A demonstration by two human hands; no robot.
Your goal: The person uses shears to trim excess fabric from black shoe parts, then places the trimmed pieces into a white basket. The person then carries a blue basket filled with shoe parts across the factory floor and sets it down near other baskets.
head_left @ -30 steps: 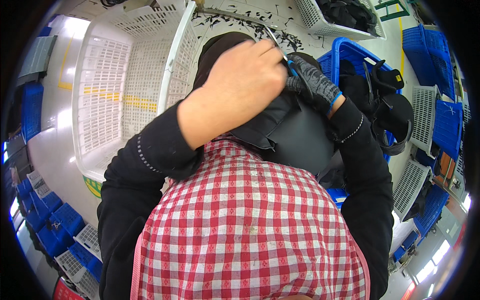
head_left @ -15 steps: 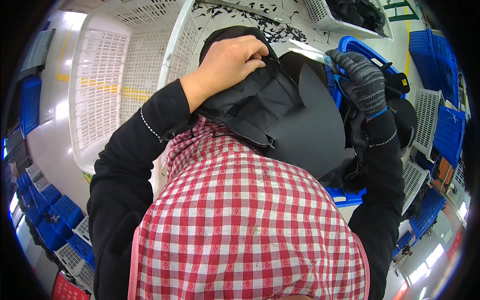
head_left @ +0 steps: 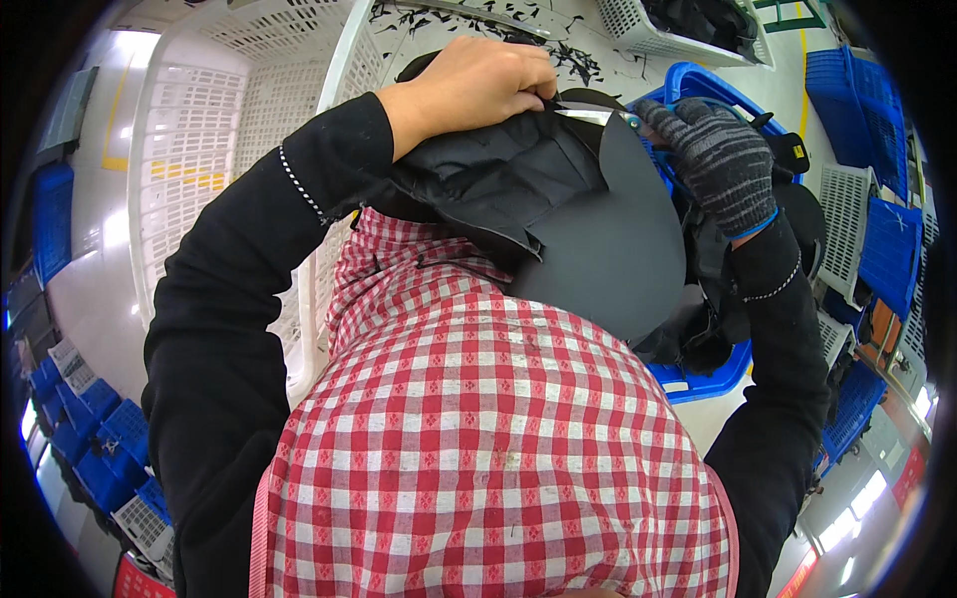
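"Judging by the pinch, how is the black piece (head_left: 478,164) being held?"

"By the bare left hand (head_left: 480,85), its thumb and fingers being pressed together on the far edge. The cloth is being spread just beyond the checked apron (head_left: 498,419), and a smooth panel (head_left: 618,249) is being presented on its right."

"And the scissors (head_left: 595,117)?"

"They are being grasped in the gloved right hand (head_left: 720,159), with the blades being aimed left, near the pinched edge. How far apart the blades are being held cannot be told."

"How is the cut best being managed?"

"Presumably by the edge being drawn taut and the bare fingers being held clear of the blades. Care is probably being called for with the smooth panel, since the scissors are being brought very near it."

"What of the surroundings?"

"The pale floor (head_left: 105,269) is being dotted with black scraps (head_left: 578,66). A white basket (head_left: 342,75) is being placed on the left; on the right, dark goods (head_left: 797,234) are being held in a blue crate (head_left: 710,383), and blue bins (head_left: 829,95) are being stored beyond."
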